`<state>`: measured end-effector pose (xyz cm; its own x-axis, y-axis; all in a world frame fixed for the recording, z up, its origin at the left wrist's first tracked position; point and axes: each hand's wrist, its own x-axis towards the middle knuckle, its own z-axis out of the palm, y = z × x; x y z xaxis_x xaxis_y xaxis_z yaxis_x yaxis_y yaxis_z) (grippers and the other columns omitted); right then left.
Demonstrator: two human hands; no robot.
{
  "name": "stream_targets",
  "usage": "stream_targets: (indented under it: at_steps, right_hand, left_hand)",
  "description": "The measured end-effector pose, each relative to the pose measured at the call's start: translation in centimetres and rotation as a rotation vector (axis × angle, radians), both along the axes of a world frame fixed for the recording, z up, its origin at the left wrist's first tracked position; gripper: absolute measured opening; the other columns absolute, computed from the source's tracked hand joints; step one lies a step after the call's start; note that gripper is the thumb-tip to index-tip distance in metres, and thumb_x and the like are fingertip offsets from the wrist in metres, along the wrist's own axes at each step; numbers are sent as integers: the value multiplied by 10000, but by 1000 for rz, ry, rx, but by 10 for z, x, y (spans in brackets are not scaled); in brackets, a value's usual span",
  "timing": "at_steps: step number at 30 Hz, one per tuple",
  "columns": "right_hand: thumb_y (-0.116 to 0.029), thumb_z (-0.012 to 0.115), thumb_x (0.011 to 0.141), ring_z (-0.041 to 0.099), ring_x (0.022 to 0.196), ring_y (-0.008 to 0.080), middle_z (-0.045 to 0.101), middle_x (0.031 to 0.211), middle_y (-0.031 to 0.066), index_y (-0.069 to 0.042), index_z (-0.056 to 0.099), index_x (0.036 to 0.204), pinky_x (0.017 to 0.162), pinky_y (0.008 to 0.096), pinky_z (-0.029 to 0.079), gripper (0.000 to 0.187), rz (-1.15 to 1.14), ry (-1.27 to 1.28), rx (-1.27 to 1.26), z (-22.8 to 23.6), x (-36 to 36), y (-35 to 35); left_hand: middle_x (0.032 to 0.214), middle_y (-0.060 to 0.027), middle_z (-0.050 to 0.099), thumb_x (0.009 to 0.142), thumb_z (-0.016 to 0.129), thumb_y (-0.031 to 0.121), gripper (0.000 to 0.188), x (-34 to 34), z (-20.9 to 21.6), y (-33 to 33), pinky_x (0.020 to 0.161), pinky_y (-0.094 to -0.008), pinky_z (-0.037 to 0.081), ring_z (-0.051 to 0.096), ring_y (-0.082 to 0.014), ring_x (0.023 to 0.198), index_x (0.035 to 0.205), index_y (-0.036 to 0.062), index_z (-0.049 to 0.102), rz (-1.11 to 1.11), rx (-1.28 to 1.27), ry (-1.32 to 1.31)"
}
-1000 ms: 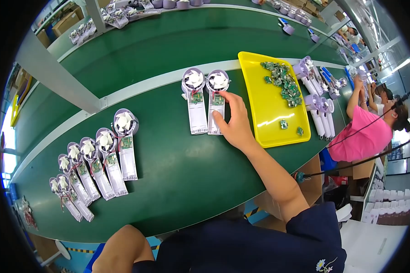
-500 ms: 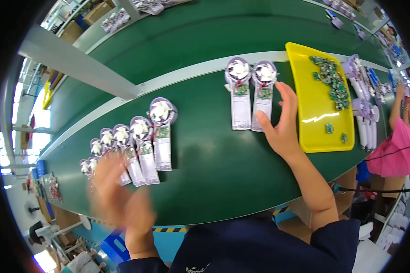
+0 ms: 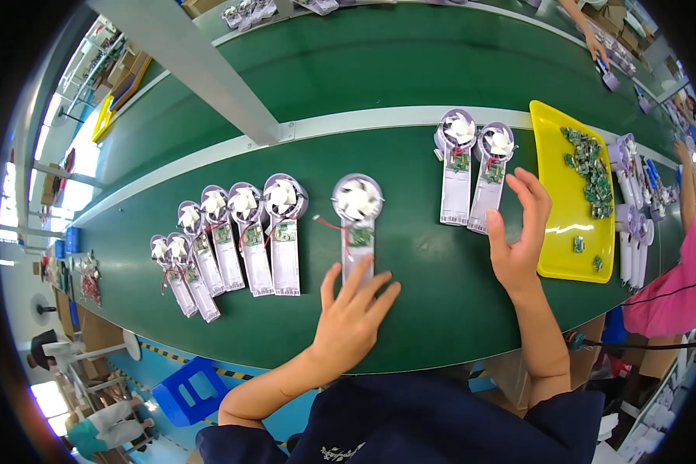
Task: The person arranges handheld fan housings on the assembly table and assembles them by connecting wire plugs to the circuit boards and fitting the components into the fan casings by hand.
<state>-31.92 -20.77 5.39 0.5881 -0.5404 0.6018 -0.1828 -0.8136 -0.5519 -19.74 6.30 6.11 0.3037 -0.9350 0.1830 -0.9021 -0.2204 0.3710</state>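
Working at a green bench (image 3: 425,325), with left hand (image 3: 348,325) loosely spread over the near end of a fan (image 3: 357,213) just ahead, apparently positioning it; probably calling for light straightening. With right hand (image 3: 520,251) curved open, empty, near a yellow tray (image 3: 576,267).

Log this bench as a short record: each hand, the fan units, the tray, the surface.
Left hand: spread at the lower end of the centre fan unit
Right hand: open beside the fan unit pair, contact unclear
Left fan units: grouped, white blades showing
Yellow tray: small green boards, most heaped, two apart
Surface: green workbench
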Motion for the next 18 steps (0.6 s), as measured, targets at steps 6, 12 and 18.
stream_targets:
  at_steps: [6, 12, 18]
  right_hand:
    - [-102, 764, 869, 557, 1302, 354, 667, 1304, 78, -93, 705, 1255, 1121, 466, 399, 390, 329, 135, -61, 39, 19, 35]
    - [-191, 773, 896, 569, 1299, 300, 686, 1221, 38, -103, 736, 1132, 1054, 509, 391, 254, 537, 241, -147, 46, 74, 58]
    - [-236, 776, 917, 575, 1315, 264, 720, 1199, 21, -88, 738, 1049, 1095, 487, 350, 201, 510, 476, -252, 31, 94, 65]
  left_hand:
    - [1265, -120, 661, 776, 783, 9, 489, -16, 12, 15, 1036, -508, 474, 602, -355, 1234, 1256, 59, 704, -58, -206, 176]
    - [1106, -163, 617, 828, 860, 165, 570, 28, 2, -12, 770, -427, 545, 642, -355, 956, 1310, 42, 582, 186, -342, 281]
    - [1058, -114, 671, 910, 780, 109, 323, 35, -16, -11, 675, -405, 572, 696, -317, 843, 1190, 43, 631, 163, -315, 479]
